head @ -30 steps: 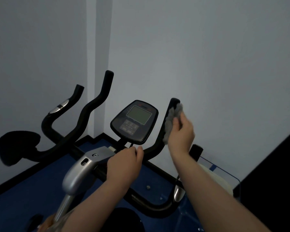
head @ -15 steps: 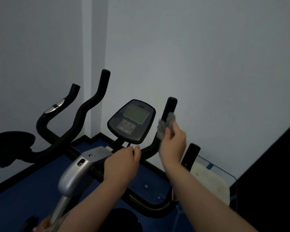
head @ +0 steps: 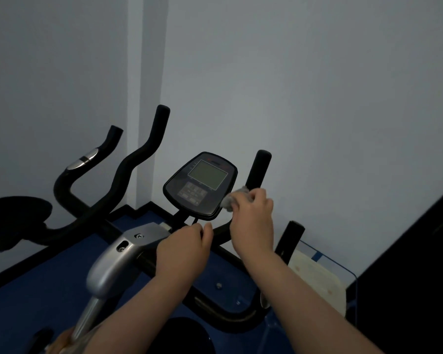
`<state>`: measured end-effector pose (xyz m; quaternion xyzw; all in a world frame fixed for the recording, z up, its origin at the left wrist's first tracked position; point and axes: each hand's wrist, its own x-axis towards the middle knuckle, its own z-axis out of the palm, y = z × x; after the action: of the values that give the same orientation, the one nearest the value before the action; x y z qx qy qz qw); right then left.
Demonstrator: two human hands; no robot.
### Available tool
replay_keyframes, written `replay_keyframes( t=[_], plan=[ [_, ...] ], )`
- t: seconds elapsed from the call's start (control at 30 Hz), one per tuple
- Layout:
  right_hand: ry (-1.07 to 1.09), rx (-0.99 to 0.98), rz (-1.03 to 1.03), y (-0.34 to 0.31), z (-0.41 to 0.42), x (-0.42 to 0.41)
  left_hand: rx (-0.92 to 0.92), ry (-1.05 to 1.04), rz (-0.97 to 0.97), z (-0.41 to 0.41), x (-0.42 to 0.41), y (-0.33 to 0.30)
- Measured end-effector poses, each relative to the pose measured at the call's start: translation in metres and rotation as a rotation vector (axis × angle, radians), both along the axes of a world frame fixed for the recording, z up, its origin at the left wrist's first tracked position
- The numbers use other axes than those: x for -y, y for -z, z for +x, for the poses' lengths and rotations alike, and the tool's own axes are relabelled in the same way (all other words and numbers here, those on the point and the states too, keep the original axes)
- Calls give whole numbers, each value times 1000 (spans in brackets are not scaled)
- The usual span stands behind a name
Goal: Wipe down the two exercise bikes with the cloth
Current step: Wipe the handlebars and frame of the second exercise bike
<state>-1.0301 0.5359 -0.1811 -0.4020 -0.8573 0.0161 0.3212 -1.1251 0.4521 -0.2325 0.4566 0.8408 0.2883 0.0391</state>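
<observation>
— What are my hands doing right now?

— My right hand [head: 253, 221] is curled around a small crumpled grey cloth [head: 237, 198], pressing it against the upright black right handlebar grip [head: 258, 172] of the near exercise bike, roughly halfway up the grip. The cloth bunches out to the left of my fingers, just beside the edge of the oval black console with the grey screen [head: 202, 185].

— And the left?

— My left hand [head: 183, 249] has its fingers curled over the black crossbar below the console, gripping it — the knuckles face me, so I cannot see the fingertips.

— Where do the bikes stand?

— The near bike fills the middle: a silver-grey metal stem housing [head: 113, 267] sits just left of my left hand, with the black handlebar loop [head: 223, 315] curving round near me. The second bike is to the left and farther off; its black curved handlebars [head: 138, 159] rise against the wall, one bearing a silver sensor patch [head: 83, 159], and a black saddle [head: 16, 221] shows at the far left edge.

— And the room?

— Dim. Both bikes stand on a blue floor [head: 36, 290] in a corner of pale grey walls [head: 317, 98] with a dark skirting. To the right lies a cream perforated pad [head: 317, 279], and a dark panel [head: 414, 277] fills the right edge.
</observation>
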Motion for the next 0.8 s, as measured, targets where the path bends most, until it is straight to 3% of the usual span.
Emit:
replay_keyframes(
  t=[0.1, 0.23, 0.37, 0.53, 0.67, 0.8],
  plan=[
    [-80, 82, -120, -20, 3, -7, -123, 16, 32, 1, 3, 1],
    [0, 43, 15, -52, 10, -29, -142, 24, 43, 1, 2, 1],
    [-3, 11, -31, -16, 7, 7, -142, 22, 26, 1, 3, 0],
    [-158, 23, -145, -7, 9, 23, 152, -81, 156, 0, 5, -8],
    [-157, -283, -243, -44, 25, -2, 323, -31, 127, -8, 28, -10],
    [-72, -56, -135, -8, 20, 19, 381, 41, 93, 1, 56, -7]
  ],
)
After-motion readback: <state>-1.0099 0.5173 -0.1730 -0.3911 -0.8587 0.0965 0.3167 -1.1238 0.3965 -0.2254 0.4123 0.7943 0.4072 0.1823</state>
